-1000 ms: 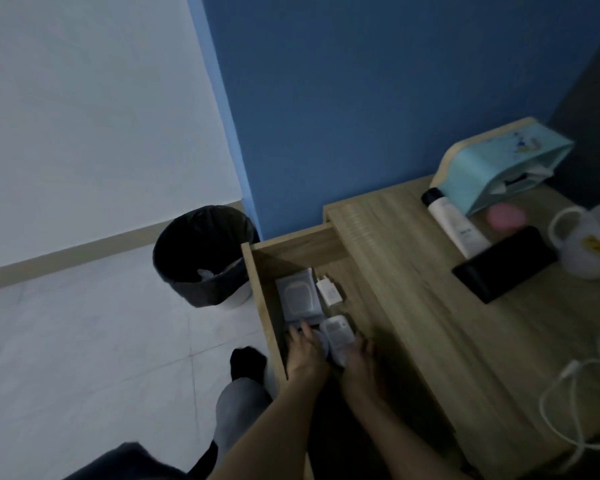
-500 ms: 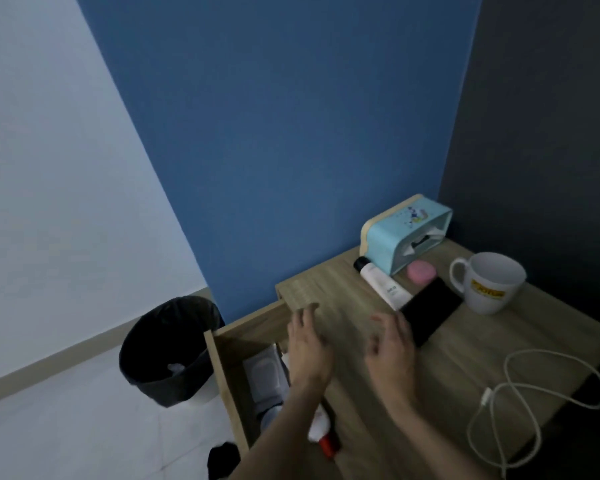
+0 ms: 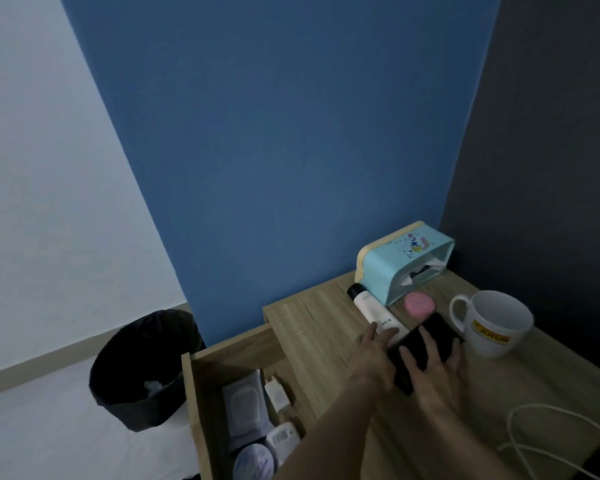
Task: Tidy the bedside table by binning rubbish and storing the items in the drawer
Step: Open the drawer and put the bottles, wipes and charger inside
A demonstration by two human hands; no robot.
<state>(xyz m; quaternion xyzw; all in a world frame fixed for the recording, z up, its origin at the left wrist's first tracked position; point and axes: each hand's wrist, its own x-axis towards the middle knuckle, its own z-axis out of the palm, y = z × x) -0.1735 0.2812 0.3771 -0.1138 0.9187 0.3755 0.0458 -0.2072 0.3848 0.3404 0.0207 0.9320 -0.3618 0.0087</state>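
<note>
Watching both hands come together on the black phone [image 3: 433, 332], I count several ways this could slip. The phone lies flat on the bench [image 3: 312, 327], near its middle. The right hand [image 3: 433, 370] lies on top with fingers [image 3: 409, 358] spread and fairly straight, and I see no curl under an edge. The left hand [image 3: 373, 355] reaches along the phone's 9 o'clock side with fingers straight, tips touching the white tube [image 3: 369, 304]; whether its thumb has any hold I cannot tell. My judgement is that a flat, smooth slab pressed from above may skid rather than lift. A skid toward 2 o'clock would knock the mug [image 3: 496, 327] standing just beside it, and one toward 12 o'clock would nudge the pink disc [image 3: 419, 304]. The tube at 11 o'clock looks ready to roll if the left fingers brush it. The open drawer [image 3: 193, 410] waits at 8 o'clock, already crowded with a wipes pack [image 3: 246, 407], a charger plug [image 3: 277, 393] and a round tin [image 3: 253, 465], so the phone could land on something uneven. At 5 o'clock the white cable [image 3: 551, 414] loops near the right forearm and might snag.
</note>
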